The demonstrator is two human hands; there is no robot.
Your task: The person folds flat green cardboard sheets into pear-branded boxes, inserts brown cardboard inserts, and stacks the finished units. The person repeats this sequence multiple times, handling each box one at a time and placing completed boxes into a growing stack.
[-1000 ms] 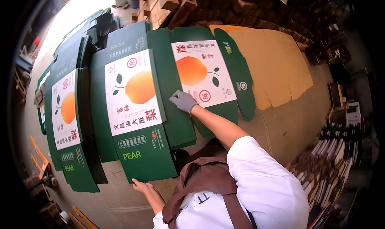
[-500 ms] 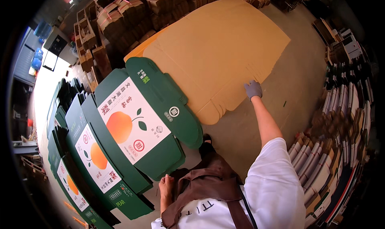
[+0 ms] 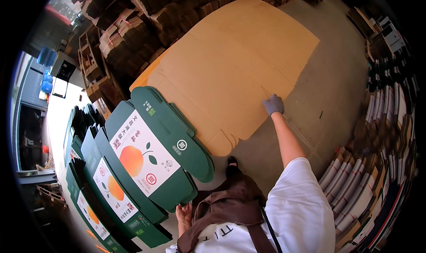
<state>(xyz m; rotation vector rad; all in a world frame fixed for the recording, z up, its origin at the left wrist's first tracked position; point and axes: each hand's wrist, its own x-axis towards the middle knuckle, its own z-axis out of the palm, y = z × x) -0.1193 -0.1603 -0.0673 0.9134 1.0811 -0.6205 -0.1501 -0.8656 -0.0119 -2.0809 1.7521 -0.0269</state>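
Note:
A large brown cardboard sheet [image 3: 222, 62] lies in front of me, and my right hand [image 3: 273, 105], in a grey glove, grips its near right edge. Short creases run in the board by the fingers. At my left lies a stack of flat green carton blanks [image 3: 171, 124] with a white panel, an orange fruit and leaves printed on top. My bare left hand [image 3: 184, 214] is low by my body, its fingers curled at the near edge of the green blanks. The undersides of both edges are hidden.
More green printed blanks [image 3: 113, 191] stand in rows at the left. Bundled brown cardboard [image 3: 128, 31] and a wooden pallet [image 3: 95, 71] are at the back. Stacked folded cartons [image 3: 348, 177] line the right side. Grey floor [image 3: 319, 98] runs between.
My right hand has moved slightly left and nearer, its fingers now closed at the sheet's edge and creasing it. The view has shifted a little; my left hand stays by the green blanks.

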